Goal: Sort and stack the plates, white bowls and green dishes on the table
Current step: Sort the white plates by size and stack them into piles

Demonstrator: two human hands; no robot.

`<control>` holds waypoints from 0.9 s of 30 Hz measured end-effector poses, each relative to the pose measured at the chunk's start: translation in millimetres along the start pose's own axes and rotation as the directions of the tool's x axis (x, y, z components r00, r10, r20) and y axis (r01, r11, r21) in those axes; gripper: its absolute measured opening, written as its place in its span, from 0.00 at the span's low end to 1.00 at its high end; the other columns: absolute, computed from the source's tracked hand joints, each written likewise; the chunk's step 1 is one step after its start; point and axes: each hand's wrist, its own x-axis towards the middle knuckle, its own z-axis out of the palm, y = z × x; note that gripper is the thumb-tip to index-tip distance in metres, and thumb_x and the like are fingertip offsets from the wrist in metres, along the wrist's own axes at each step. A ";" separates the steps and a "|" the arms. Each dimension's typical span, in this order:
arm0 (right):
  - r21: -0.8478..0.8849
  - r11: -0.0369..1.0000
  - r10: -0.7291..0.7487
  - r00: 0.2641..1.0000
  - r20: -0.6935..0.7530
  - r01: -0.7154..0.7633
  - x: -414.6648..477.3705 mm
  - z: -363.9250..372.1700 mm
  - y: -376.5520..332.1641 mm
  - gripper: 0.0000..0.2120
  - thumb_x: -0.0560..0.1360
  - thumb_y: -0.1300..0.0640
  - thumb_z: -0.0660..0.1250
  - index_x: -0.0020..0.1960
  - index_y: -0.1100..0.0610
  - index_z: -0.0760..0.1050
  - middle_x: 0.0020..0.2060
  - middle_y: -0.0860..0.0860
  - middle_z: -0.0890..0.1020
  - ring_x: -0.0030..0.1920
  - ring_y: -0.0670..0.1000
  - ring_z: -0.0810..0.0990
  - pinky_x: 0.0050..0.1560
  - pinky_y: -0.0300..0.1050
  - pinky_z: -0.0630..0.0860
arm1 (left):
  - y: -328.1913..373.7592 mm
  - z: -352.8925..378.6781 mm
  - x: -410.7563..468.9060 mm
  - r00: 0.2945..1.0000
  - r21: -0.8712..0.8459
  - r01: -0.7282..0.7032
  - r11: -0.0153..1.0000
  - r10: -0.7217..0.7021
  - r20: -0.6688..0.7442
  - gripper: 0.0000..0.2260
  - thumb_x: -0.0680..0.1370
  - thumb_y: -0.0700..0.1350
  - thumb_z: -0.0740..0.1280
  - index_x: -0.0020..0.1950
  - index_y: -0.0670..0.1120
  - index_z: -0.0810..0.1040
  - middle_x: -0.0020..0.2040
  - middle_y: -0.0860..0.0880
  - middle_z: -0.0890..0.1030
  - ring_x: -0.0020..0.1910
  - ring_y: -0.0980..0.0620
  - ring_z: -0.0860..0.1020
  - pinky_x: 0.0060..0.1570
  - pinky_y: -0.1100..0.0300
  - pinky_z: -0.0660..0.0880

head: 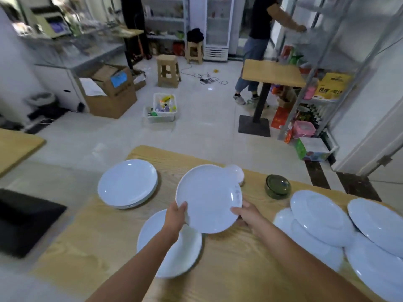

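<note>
A white plate (208,198) is held above the wooden table (229,264). My left hand (175,216) grips its near-left rim and my right hand (245,213) grips its near-right rim. A stack of white plates (127,184) stands at the far left. Another white plate (187,251) lies below my left arm. Several white plates (320,216) lie overlapping and upside down at the right. A white bowl (236,172) peeks out behind the held plate. Green dishes (277,186) sit stacked at the table's far edge.
A black object (24,223) sits left of the table. Beyond it on the floor are a plastic bin (162,110), cardboard boxes (109,90) and stools (168,70). A second table (271,74) and a person (259,40) stand at the back right by shelving.
</note>
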 end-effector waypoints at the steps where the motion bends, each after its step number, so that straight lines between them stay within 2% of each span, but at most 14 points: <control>1: -0.006 1.000 0.016 0.999 0.037 -0.016 5.8 23.0 -3.5 0.11 0.75 0.66 0.64 0.55 0.57 0.76 0.38 0.49 0.80 0.30 0.42 0.78 0.27 0.32 0.71 | -3.5 -18.4 8.0 0.999 -0.042 0.050 0.998 -0.050 -0.020 0.09 0.81 0.43 0.60 0.58 0.39 0.74 0.53 0.41 0.80 0.52 0.42 0.78 0.50 0.47 0.78; 3: 0.001 0.995 0.096 0.989 0.110 -0.097 12.8 66.2 -11.1 0.09 0.76 0.68 0.62 0.50 0.56 0.75 0.36 0.51 0.79 0.26 0.42 0.77 0.24 0.32 0.70 | -6.7 -52.0 19.5 0.993 -0.120 0.105 0.987 -0.111 -0.045 0.07 0.82 0.42 0.59 0.56 0.41 0.72 0.51 0.42 0.78 0.50 0.42 0.77 0.42 0.52 0.78; 5: -0.010 0.979 0.202 0.966 0.162 -0.203 19.7 103.8 -14.6 0.07 0.77 0.67 0.61 0.49 0.56 0.74 0.36 0.53 0.79 0.30 0.47 0.78 0.26 0.35 0.73 | -7.2 -81.4 27.1 0.988 -0.133 0.126 0.983 -0.136 -0.074 0.07 0.82 0.41 0.58 0.58 0.42 0.72 0.49 0.43 0.78 0.48 0.43 0.76 0.38 0.56 0.76; 8: -0.098 0.953 0.301 0.936 0.183 -0.287 31.4 141.5 -10.8 0.05 0.77 0.65 0.63 0.49 0.57 0.73 0.35 0.53 0.80 0.29 0.47 0.79 0.26 0.35 0.72 | -16.3 -116.6 38.1 0.980 -0.075 0.181 0.981 -0.186 -0.064 0.08 0.82 0.41 0.58 0.58 0.41 0.72 0.46 0.44 0.78 0.46 0.44 0.77 0.36 0.56 0.76; 10: -0.157 0.930 0.358 0.918 0.171 -0.333 36.1 154.0 -5.1 0.04 0.76 0.65 0.65 0.47 0.57 0.73 0.36 0.53 0.80 0.30 0.46 0.79 0.27 0.35 0.72 | -25.1 -132.7 42.0 0.974 -0.036 0.222 0.974 -0.223 -0.029 0.06 0.82 0.40 0.59 0.56 0.42 0.72 0.45 0.45 0.78 0.42 0.46 0.77 0.33 0.58 0.77; 12: -0.216 0.909 0.393 0.905 0.166 -0.356 37.9 156.5 -0.5 0.04 0.76 0.65 0.65 0.48 0.58 0.73 0.35 0.53 0.80 0.27 0.46 0.79 0.27 0.36 0.72 | -33.6 -142.1 43.2 0.974 0.039 0.224 0.974 -0.224 0.000 0.04 0.80 0.37 0.61 0.52 0.42 0.73 0.42 0.47 0.78 0.38 0.50 0.77 0.33 0.60 0.77; 14: -0.290 0.890 0.405 0.902 0.148 -0.352 40.1 151.4 4.8 0.04 0.76 0.65 0.66 0.50 0.60 0.73 0.34 0.55 0.80 0.23 0.45 0.78 0.24 0.35 0.71 | -42.8 -146.9 46.4 0.979 0.146 0.200 0.969 -0.203 0.002 0.06 0.76 0.33 0.61 0.45 0.44 0.72 0.38 0.48 0.76 0.35 0.52 0.74 0.32 0.61 0.72; 16: -0.331 0.875 0.415 0.900 0.135 -0.354 41.7 143.0 9.8 0.06 0.75 0.66 0.66 0.52 0.61 0.73 0.34 0.56 0.79 0.21 0.46 0.78 0.22 0.35 0.70 | -48.6 -147.6 51.1 0.980 0.201 0.196 0.960 -0.198 -0.011 0.07 0.74 0.32 0.61 0.41 0.44 0.70 0.37 0.46 0.74 0.36 0.49 0.72 0.34 0.59 0.69; 18: -0.372 0.860 0.427 0.892 0.147 -0.350 41.7 134.1 11.8 0.06 0.75 0.66 0.66 0.51 0.60 0.73 0.34 0.57 0.79 0.22 0.46 0.79 0.24 0.36 0.70 | -48.3 -145.2 56.5 0.985 0.247 0.168 0.954 -0.170 -0.013 0.07 0.76 0.38 0.64 0.39 0.45 0.70 0.36 0.46 0.75 0.36 0.48 0.73 0.36 0.58 0.69; 20: -0.454 0.831 0.433 0.885 0.170 -0.320 42.6 126.1 15.0 0.07 0.75 0.64 0.67 0.53 0.61 0.74 0.35 0.57 0.80 0.24 0.46 0.79 0.26 0.36 0.71 | -49.0 -142.9 61.5 0.993 0.352 0.110 0.929 -0.116 -0.003 0.15 0.79 0.46 0.64 0.32 0.46 0.68 0.30 0.50 0.72 0.31 0.51 0.70 0.34 0.57 0.65; 22: -0.537 0.800 0.418 0.891 0.180 -0.267 42.3 119.8 19.7 0.10 0.75 0.63 0.66 0.56 0.63 0.75 0.35 0.56 0.80 0.23 0.44 0.79 0.26 0.36 0.71 | -51.5 -142.1 63.8 0.995 0.476 0.078 0.876 -0.097 0.014 0.22 0.80 0.49 0.60 0.27 0.47 0.64 0.26 0.51 0.68 0.27 0.53 0.67 0.33 0.58 0.63; 23: -0.576 0.783 0.405 0.896 0.184 -0.236 39.8 117.0 21.0 0.10 0.76 0.62 0.66 0.56 0.64 0.76 0.33 0.55 0.80 0.23 0.43 0.78 0.25 0.35 0.72 | -54.7 -142.4 64.6 0.995 0.521 0.064 0.851 -0.092 0.027 0.23 0.81 0.50 0.59 0.26 0.47 0.63 0.25 0.51 0.68 0.27 0.53 0.66 0.33 0.58 0.63; 25: -0.647 0.747 0.365 0.908 0.204 -0.155 34.8 112.5 26.6 0.05 0.76 0.59 0.66 0.47 0.61 0.77 0.25 0.50 0.79 0.20 0.42 0.75 0.24 0.34 0.72 | -59.4 -143.4 64.3 0.994 0.582 0.059 0.811 -0.102 0.040 0.24 0.81 0.52 0.58 0.26 0.47 0.64 0.25 0.50 0.69 0.27 0.53 0.68 0.34 0.59 0.64; 27: -0.692 0.717 0.314 0.925 0.216 -0.082 29.2 109.0 32.2 0.07 0.75 0.56 0.67 0.41 0.58 0.75 0.18 0.46 0.76 0.19 0.41 0.73 0.24 0.33 0.71 | -60.4 -143.3 61.5 0.994 0.658 0.044 0.751 -0.099 0.046 0.25 0.81 0.55 0.56 0.26 0.46 0.66 0.25 0.51 0.71 0.28 0.52 0.70 0.34 0.59 0.65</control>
